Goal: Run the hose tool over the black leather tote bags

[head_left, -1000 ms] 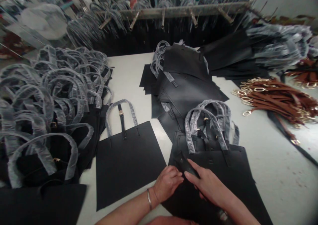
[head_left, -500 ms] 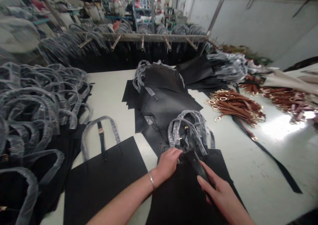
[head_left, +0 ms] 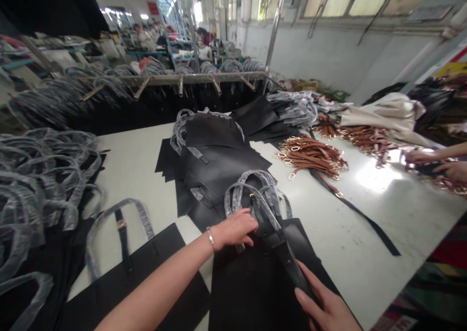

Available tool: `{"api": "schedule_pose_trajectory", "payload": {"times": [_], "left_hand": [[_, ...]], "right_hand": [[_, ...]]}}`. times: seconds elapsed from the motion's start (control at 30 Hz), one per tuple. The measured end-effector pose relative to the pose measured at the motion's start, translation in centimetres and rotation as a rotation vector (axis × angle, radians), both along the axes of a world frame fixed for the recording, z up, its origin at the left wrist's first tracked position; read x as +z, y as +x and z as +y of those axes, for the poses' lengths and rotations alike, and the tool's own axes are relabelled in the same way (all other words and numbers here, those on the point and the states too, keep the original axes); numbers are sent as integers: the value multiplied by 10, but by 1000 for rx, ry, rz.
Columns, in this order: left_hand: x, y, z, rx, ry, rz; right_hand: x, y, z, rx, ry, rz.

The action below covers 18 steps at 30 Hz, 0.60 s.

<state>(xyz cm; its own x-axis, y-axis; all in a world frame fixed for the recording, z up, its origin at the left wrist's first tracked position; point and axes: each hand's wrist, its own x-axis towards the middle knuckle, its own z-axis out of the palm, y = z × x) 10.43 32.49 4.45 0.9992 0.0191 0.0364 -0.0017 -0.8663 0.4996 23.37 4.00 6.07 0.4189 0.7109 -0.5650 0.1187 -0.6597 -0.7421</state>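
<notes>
A black leather bag panel (head_left: 241,287) lies in front of me, its arched handles (head_left: 233,197) wrapped in clear plastic. My right hand (head_left: 323,299) is closed around a black strap (head_left: 292,260) that slants across the panel. Above the panel's top edge, beside the handles, my left hand (head_left: 239,229) has its fingers loosely bent, thumb apart, and holds nothing I can see. A small black buckle strap (head_left: 255,205) stands between the handles. To the left lies another black bag panel (head_left: 146,277) with a wrapped handle (head_left: 136,209) and a buckle strap (head_left: 123,236).
Wrapped handles (head_left: 54,175) are heaped at left. More black panels (head_left: 215,163) are stacked farther back, and brown straps with gold clasps (head_left: 314,156) lie to the right. One long black strap (head_left: 368,221) trails near the edge. Another person's hands (head_left: 452,170) work at far right.
My view has swung right and up. My left hand has come off the strap's end, while my right hand still holds the strap. Another person's hands have come into view at right.
</notes>
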Motion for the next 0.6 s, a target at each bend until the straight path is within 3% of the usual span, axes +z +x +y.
{"api": "schedule_pose_trajectory", "payload": {"times": [0.1, 0.17, 0.3, 0.4, 0.5, 0.6], "left_hand": [[9, -26, -24, 198, -111, 126], [4, -44, -45, 390, -304, 184], [-23, -68, -92, 676, -1013, 161], [-40, -71, -122, 856, -1383, 2], [-47, -66, -141, 978, -1584, -143], [-47, -59, -150, 1053, -1646, -244]], "right_hand": [[7, 5, -2, 8, 10, 62], [11, 4, -1, 28, 3, 88], [16, -5, 3, 106, 5, 193], [18, -13, 8, 162, 14, 283], [20, -18, 14, 203, 18, 372], [22, -20, 23, 220, 19, 439]]}}
